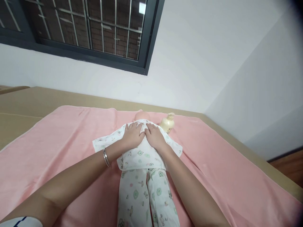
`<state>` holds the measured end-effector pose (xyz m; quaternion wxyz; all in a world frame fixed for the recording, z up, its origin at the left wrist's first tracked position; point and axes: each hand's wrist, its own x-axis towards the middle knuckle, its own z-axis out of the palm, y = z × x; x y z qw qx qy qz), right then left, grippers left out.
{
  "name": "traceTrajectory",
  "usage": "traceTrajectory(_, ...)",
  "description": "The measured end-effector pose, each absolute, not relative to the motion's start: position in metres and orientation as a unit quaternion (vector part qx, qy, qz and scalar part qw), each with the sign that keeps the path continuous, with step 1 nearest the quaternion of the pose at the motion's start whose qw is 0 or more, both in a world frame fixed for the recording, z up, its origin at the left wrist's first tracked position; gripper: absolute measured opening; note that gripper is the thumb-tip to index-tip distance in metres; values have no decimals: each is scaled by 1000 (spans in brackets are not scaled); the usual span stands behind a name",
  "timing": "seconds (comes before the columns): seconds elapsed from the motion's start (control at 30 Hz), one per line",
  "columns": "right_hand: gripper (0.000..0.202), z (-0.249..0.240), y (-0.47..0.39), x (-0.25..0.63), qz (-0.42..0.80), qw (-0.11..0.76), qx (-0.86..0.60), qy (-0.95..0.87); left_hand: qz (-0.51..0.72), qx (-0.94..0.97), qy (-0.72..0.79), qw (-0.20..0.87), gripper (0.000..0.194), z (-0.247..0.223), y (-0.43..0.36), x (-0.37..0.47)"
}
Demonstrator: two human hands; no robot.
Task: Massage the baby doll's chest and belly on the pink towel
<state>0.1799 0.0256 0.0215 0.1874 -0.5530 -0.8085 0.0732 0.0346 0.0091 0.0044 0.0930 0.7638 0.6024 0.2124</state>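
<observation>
In the head view, the only one we have, we look down at a doll (142,116) stretched out on a pink cloth (71,132), its rounded head at the far end and its legs towards us. We cannot tell whether it lies face up or face down. It wears a white patterned top (142,157), the sleeves spread out to either side, and matching trousers (134,195). Our left hand (133,135) and right hand (155,136) both lie flat on the upper part of the top, palms down, fingers extended and pointing to the head, neither one grasping anything. The thumbs come close together at the middle; we cannot tell whether they touch. We see a silvery bracelet (106,157) around our left wrist. Just beyond the right hand, near the doll's head, a cream pump bottle (167,123) stands on the cloth. The cloth covers part of a beige surface (59,96), which runs up to a white wall (180,72) with a dark-framed, barred window (94,31).
</observation>
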Motion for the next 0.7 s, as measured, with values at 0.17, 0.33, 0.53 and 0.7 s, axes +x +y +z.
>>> traceTrajectory(0.17, 42, 21, 24, 179, 70, 185, -562, -803, 216, 760, 606, 93, 54, 2, 7, 37)
traceTrajectory(0.33, 43, 20, 22, 173, 55, 209, -581, -785, 222, 765, 597, 97, 52, 4, 13, 33)
traceTrajectory(0.53, 38, 15, 21, 170, 48, 253, -588, -766, 235, 773, 584, 83, 50, 6, 16, 28)
traceTrajectory(0.7, 42, 15, 15, 176, 67, 321, -560, -761, 219, 731, 645, 25, 53, 5, -2, 43)
